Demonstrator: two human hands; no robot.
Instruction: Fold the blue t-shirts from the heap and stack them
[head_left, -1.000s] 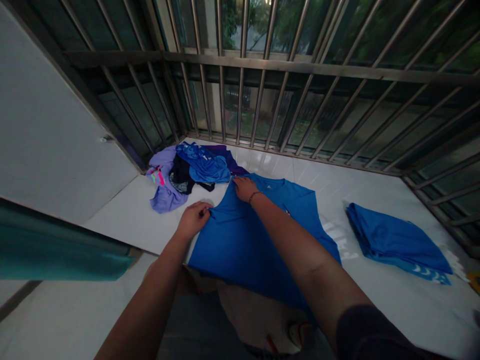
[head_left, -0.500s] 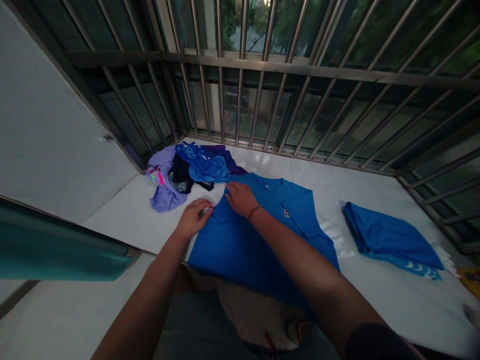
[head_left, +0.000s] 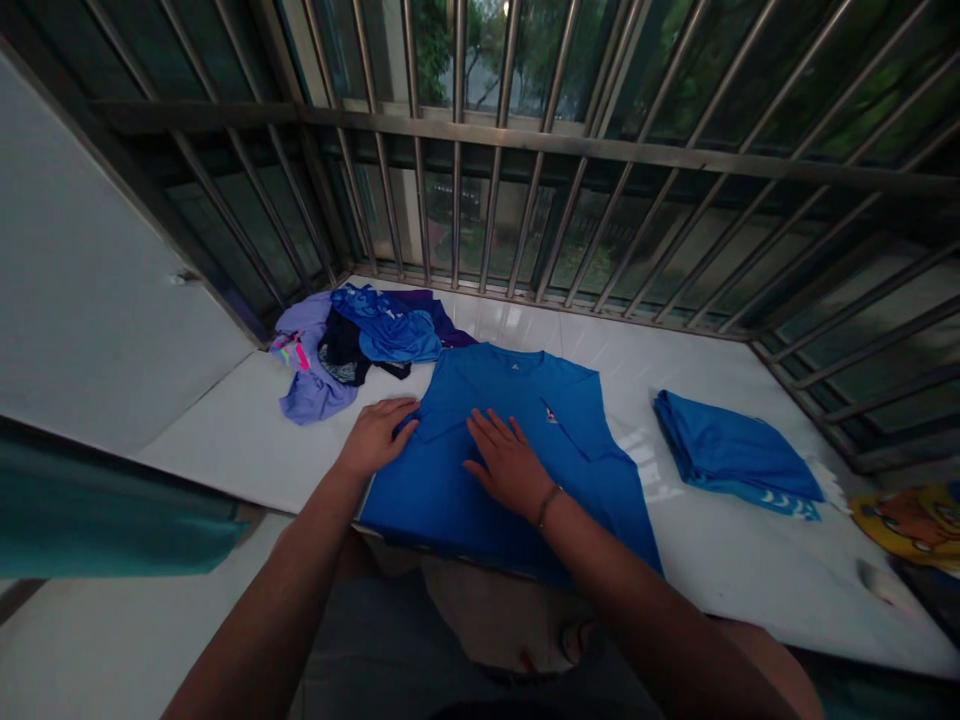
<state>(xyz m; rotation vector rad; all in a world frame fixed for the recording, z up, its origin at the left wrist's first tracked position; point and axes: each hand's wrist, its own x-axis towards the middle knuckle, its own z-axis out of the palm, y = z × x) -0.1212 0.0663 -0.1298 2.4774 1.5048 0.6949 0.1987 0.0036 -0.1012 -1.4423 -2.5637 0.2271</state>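
A blue T-shirt (head_left: 457, 490) lies spread flat, its collar toward the window and its sleeves folded inward over the body. A small logo shows on its chest. My left hand (head_left: 381, 436) rests at the shirt's left edge, fingers stretched out and thumb apart. Over the middle of the shirt, my right hand (head_left: 511, 466) lies palm down with fingers spread, holding nothing. The shirt's lower edge reaches the front edge of the ledge, partly behind my right forearm.
A white ledge (head_left: 720, 560) carries everything. Crumpled purple, black and blue clothes (head_left: 397, 335) lie in the left back corner. Folded blue clothing (head_left: 739, 455) sits at the right, near a yellow patterned item (head_left: 911, 525). Metal bars (head_left: 495, 130) line the window behind.
My right hand has moved from the shirt's left shoulder toward its middle and nearer to me. My left hand's fingers have straightened at the edge. The camera view has shifted slightly right.
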